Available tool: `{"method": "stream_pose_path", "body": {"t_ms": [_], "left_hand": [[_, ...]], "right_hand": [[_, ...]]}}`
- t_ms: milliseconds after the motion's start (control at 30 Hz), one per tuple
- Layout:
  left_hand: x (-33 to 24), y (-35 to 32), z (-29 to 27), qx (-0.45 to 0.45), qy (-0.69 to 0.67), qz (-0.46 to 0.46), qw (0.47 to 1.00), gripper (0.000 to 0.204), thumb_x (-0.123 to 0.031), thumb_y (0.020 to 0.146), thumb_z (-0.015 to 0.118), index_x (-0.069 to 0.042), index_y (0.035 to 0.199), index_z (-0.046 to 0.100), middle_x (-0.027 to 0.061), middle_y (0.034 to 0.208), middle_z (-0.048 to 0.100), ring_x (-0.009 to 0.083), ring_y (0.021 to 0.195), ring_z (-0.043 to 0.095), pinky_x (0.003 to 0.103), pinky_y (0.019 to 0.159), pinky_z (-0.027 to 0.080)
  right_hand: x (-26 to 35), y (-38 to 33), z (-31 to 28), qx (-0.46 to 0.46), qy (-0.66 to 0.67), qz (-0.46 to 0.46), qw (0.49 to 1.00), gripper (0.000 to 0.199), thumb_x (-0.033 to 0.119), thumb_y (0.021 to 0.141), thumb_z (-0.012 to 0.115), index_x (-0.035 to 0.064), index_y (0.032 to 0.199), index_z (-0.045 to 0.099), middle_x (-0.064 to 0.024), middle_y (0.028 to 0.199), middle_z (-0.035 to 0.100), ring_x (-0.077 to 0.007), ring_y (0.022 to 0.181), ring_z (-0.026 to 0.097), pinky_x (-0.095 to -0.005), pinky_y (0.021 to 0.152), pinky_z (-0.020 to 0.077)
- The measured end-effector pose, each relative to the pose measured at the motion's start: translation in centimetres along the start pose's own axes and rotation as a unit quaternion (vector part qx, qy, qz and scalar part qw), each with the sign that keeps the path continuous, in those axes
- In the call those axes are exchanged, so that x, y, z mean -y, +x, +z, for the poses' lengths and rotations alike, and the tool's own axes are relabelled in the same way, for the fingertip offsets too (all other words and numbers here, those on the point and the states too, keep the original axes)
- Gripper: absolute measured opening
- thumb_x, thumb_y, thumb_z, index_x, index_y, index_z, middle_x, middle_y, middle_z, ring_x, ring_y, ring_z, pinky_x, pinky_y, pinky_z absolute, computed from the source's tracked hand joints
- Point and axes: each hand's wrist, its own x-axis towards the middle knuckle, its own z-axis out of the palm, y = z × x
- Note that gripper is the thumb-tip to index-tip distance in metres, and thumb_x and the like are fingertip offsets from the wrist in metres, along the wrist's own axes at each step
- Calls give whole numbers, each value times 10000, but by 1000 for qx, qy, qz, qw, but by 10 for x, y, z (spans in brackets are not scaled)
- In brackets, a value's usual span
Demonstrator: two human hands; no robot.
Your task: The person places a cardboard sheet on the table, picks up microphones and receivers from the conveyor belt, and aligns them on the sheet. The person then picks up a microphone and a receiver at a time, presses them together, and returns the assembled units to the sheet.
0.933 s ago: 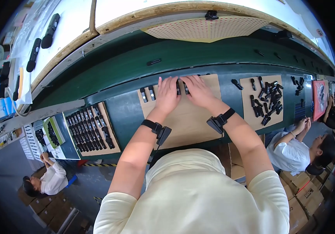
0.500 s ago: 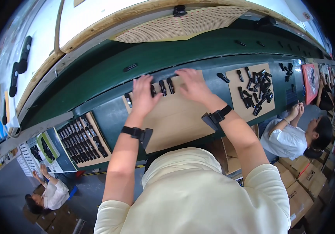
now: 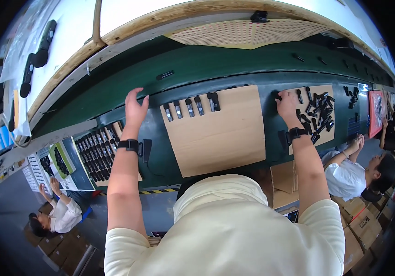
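Observation:
A row of several small black microphone-shaped devices lies along the far edge of the brown cardboard sheet in front of me. To the left of this sheet, my left hand hovers over the green bench with thumb and fingers apart, holding nothing. My right hand is to the sheet's right, its fingers closed around a single black device that is mostly hidden. Just beside it, a second cardboard sheet carries a loose heap of similar black devices.
At left, cardboard holds neat rows of black devices. A raised shelf with a wooden edge and a perforated yellowish board runs along the back. A person sits at right, another at left. Cardboard boxes stand lower right.
My hands have moved apart: the left has left the row and gone left, the right has reached the lone device at right. The whole view has shifted slightly.

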Motion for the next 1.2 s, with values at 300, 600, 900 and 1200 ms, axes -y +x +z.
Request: {"method": "stream_pose_path", "body": {"t_ms": [300,600,900,1200], "left_hand": [[29,42,37,85,-14,-19,996,388,-140,793,725,-71,1158,613,155,1173,615,361,1156,539,416,1008,433],[18,60,53,154,36,-91,983,332,-181,791,732,-66,1091,649,122,1138,637,320,1098,584,420,965,467],[23,12,30,45,-139,-106,984,227,-104,848,694,-34,1060,656,116,956,695,232,879,675,314,812,515],[-96,-105,-82,24,-447,-200,871,262,36,855,678,14,1112,630,18,956,662,82,836,607,221,749,487]], "right_hand": [[37,-77,-39,23,312,46,949,179,54,906,617,-7,1058,545,-144,956,653,-283,888,644,-346,798,504],[39,-220,-84,6,291,139,947,191,39,910,627,0,1093,589,-115,996,643,-183,889,612,-290,805,488],[122,-207,-126,9,346,109,932,186,29,901,643,-4,1077,593,-61,1002,631,-129,909,583,-258,840,466],[202,-169,-167,66,461,-49,884,227,-11,863,667,8,1080,600,-33,987,612,-108,924,568,-249,833,455]]}}
